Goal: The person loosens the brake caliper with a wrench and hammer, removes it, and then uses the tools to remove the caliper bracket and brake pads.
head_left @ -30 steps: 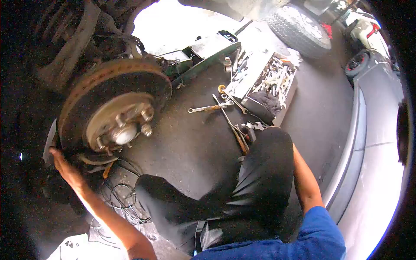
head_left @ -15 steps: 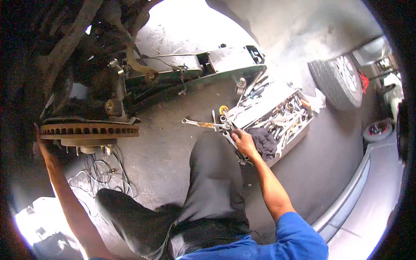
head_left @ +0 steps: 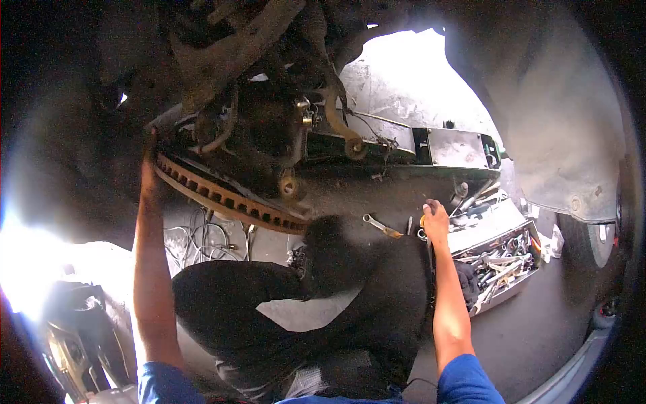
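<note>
My left hand is at the outer left edge of the rusty brake disc, in deep shadow; its fingers are hard to make out. The disc slants down to the right beneath dark suspension parts. My right hand is raised near the left end of the open toolbox, its fingers curled; what they hold, if anything, is too small to name. Close to its fingers is a small yellow ring-shaped thing. On the floor left of it lies a combination wrench.
A green jack stretches behind the disc. Cables lie coiled on the floor below the disc. A wheel stands at the right. My bent legs are between the disc and the toolbox.
The view has swung to the left, so the toolbox and jack appear further right. The disc has gone from level to slanted. My right hand has moved up from the toolbox's near side to its left end.
</note>
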Motion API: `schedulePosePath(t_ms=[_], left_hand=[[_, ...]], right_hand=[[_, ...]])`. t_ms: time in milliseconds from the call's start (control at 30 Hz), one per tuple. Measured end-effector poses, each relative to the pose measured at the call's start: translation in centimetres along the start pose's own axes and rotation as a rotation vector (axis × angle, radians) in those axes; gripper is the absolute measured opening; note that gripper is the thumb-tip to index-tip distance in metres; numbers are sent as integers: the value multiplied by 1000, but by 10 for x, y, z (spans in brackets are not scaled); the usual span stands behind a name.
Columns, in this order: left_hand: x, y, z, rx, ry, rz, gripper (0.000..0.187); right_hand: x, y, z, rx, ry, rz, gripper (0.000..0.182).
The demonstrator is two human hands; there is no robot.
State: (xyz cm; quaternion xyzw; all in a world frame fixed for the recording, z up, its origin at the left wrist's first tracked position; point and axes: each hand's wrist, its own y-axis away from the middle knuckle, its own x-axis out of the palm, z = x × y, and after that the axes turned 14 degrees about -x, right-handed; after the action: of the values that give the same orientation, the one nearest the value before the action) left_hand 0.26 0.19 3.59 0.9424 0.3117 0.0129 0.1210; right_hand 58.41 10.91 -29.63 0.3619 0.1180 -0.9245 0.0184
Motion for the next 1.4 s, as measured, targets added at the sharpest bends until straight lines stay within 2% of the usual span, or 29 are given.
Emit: schedulePosePath(t_ms=[33,100,233,367,500,567,700,867,967,1000,1100,1133,1233,1267,1333,1400], left_hand=[[-3,-8,0,2,1,38,72],[-6,-21,5,34,86,-63,71],[-2,-31,4,-1,87,-23,67],[0,-37,3,-36,99,17,63],[2,-48,-1,-50,105,31,59],[6,-46,-4,-53,102,26,57],[18,-35,-18,-114,83,23,54],[31,-27,-29,-164,83,56,50],[22,-41,-21,-128,118,86,46],[18,-47,-19,-102,118,71,46],[14,-54,-20,-111,54,-19,48],[6,-64,-12,-45,84,-1,51],[3,-56,-8,39,100,-3,60],[28,-20,-28,-6,63,-37,62],[27,-14,-29,-24,28,-29,63],[-2,-45,-10,37,34,52,61]], right_hand=[[-10,-4,13,35,-108,21,35],[-29,-14,43,4,-169,44,32],[-36,-40,86,18,-383,97,30],[-27,-76,124,-112,-229,84,31],[17,-116,109,-234,-128,15,39],[24,-124,124,-223,-25,-26,44],[41,-143,137,-360,104,9,56],[60,-151,121,-385,250,121,43],[50,-144,127,-361,154,124,33],[51,-137,124,-404,155,-1,30],[23,-117,141,-349,44,-117,31],[16,-109,143,-357,40,-145,32],[2,-91,151,-318,106,-80,34],[3,-90,147,-281,110,-45,35],[13,-90,133,-296,142,-45,35],[15,-95,134,-304,161,-41,35]])
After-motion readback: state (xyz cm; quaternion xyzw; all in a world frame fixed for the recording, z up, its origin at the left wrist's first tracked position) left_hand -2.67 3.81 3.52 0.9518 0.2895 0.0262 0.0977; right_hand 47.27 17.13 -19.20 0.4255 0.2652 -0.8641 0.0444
